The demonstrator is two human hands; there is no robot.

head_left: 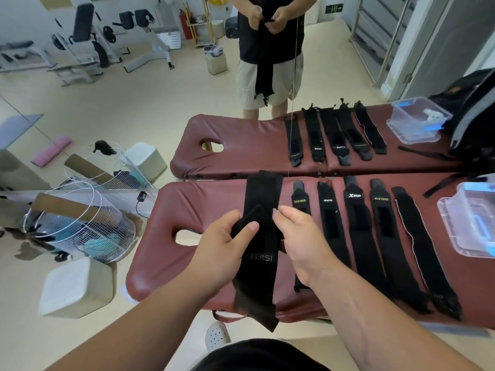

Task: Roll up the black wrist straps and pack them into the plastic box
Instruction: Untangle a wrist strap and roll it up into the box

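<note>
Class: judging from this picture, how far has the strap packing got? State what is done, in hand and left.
Done: nothing that shows; no rolled strap is visible in the box. In hand: the left hand and right hand hold the KEERSI strap, one end folded over. Left: five straps lie flat on the table, unrolled and unpacked.

Pale letters "KEERSI" run across the held strap (258, 259). Near the far edge of the bench (187, 204), yellow "XUEYING" marks the first strap (300, 207) and fourth strap (381, 207), and white "XTEP" the third strap (353, 202). The print on the second strap (329, 210) is too small to read.
</note>
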